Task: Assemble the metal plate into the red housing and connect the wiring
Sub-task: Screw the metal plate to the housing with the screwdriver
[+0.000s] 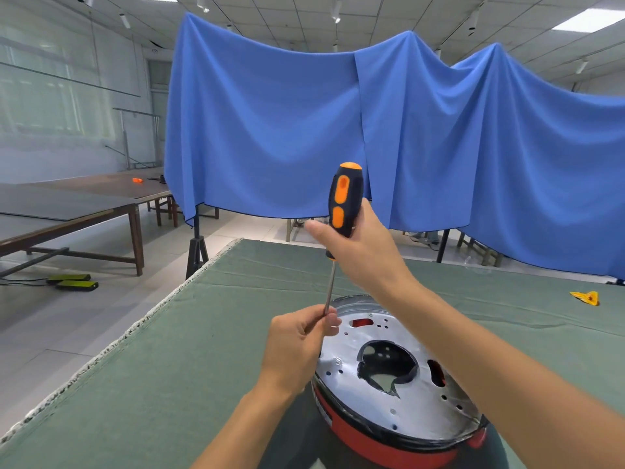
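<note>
Both hands grip your upright screwdriver [341, 211]: right hand [358, 245] on handle, left hand [297, 343] pinching its tip above the plate [382, 377] rim.

No readable text, label, brand, number or sign shows on anything.

Right hand [363, 245] raised, fingers curled; left hand [297, 346] lower (fingertips apparently pinched), both forearms extended.
</note>
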A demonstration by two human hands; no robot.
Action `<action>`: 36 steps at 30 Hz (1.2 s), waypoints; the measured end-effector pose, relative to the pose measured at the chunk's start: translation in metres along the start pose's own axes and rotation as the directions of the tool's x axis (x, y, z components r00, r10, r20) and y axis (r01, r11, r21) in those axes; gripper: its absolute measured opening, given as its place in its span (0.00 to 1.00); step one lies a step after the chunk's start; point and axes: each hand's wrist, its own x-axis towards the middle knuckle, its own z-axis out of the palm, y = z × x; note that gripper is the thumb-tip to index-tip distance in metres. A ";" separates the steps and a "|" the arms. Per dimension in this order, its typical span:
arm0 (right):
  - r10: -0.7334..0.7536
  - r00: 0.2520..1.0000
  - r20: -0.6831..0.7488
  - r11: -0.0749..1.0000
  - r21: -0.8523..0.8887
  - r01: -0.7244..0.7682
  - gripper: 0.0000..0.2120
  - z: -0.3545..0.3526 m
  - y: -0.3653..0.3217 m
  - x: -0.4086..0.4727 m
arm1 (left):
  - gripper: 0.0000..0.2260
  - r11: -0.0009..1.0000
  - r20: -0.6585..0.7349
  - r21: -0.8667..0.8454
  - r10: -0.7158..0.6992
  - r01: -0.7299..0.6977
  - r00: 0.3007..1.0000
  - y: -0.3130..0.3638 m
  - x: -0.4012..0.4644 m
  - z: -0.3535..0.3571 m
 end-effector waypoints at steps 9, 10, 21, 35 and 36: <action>-0.002 0.999 -0.043 0.985 0.173 0.009 0.13 -0.008 0.003 0.001 | 0.05 1.000 0.049 0.027 -0.003 0.002 0.999 -0.001 0.003 -0.004; -0.007 0.998 -0.063 0.987 0.161 0.017 0.14 -0.006 0.004 -0.001 | 0.04 0.999 0.010 -0.026 -0.028 0.029 1.000 -0.001 0.002 -0.003; -0.017 0.994 0.103 0.978 0.210 -0.006 0.03 -0.009 -0.008 0.002 | 0.09 1.000 0.108 0.002 0.012 -0.012 0.994 -0.003 0.006 -0.012; 0.028 0.984 0.177 0.965 0.252 -0.073 0.06 -0.016 -0.012 -0.002 | 0.11 0.999 0.141 -0.023 -0.036 0.040 0.989 -0.002 0.006 -0.011; 0.006 0.988 0.157 0.973 0.228 -0.042 0.06 -0.016 -0.011 -0.002 | 0.10 0.999 0.145 -0.012 -0.041 0.043 0.989 -0.002 0.006 -0.011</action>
